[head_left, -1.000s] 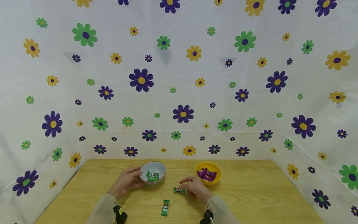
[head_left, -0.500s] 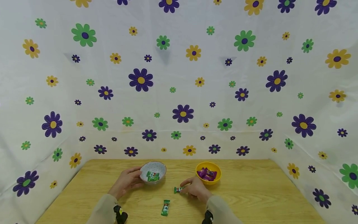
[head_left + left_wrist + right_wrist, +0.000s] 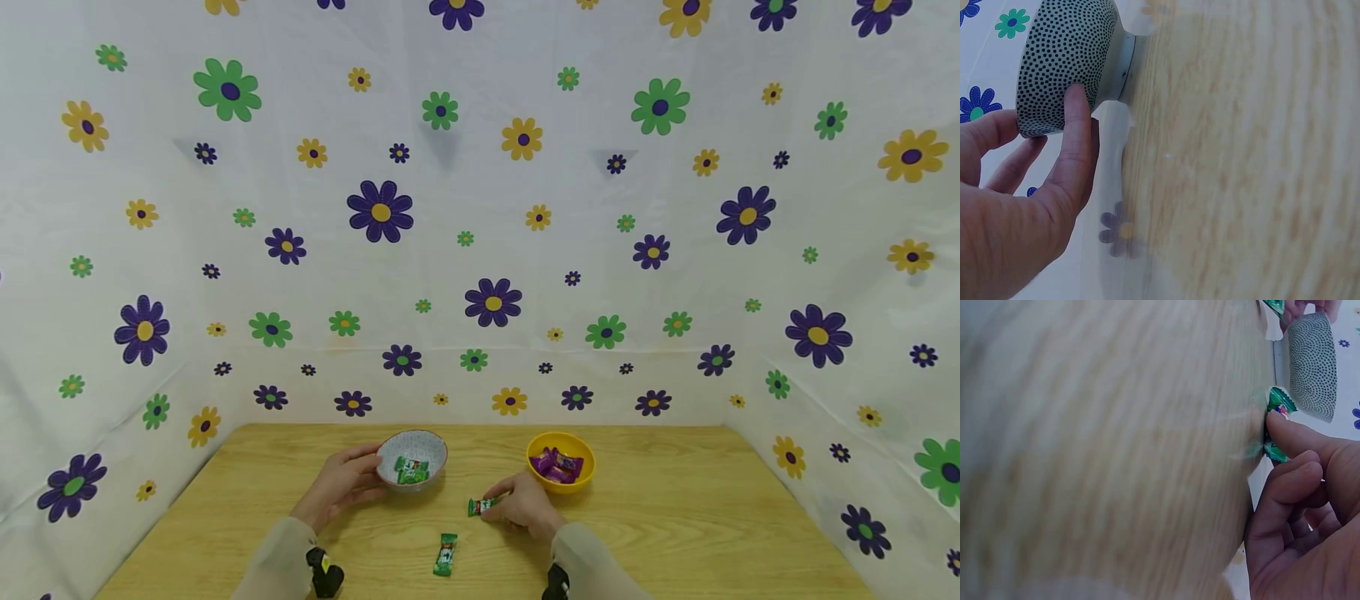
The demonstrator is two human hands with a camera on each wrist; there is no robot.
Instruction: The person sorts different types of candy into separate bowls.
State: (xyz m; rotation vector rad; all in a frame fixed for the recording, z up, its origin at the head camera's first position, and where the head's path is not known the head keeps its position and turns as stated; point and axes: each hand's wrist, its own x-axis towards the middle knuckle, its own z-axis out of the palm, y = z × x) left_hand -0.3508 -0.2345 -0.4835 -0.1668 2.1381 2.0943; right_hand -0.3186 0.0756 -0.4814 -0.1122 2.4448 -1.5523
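My left hand (image 3: 343,487) grips the left side of a speckled grey bowl (image 3: 431,450), which stands on the table. In the left wrist view, the fingers (image 3: 1077,119) press the dotted outer wall of the bowl (image 3: 1072,50). Several green wrapped candies (image 3: 411,471) lie inside it. My right hand (image 3: 525,504) pinches another green candy (image 3: 477,506) at the tabletop. The thumb (image 3: 1297,434) covers the middle of this candy (image 3: 1280,400) in the right wrist view. One more green candy (image 3: 446,555) lies nearer the front, between the hands.
A yellow bowl (image 3: 588,473) with several purple wrapped candies (image 3: 557,465) stands just beyond my right hand. The wooden table (image 3: 675,517) ends at a white flowered sheet (image 3: 480,183) at the back and sides.
The right hand's fingers have closed on the green candy, covering more of it. The left hand and both bowls keep their places; the view shifts slightly.
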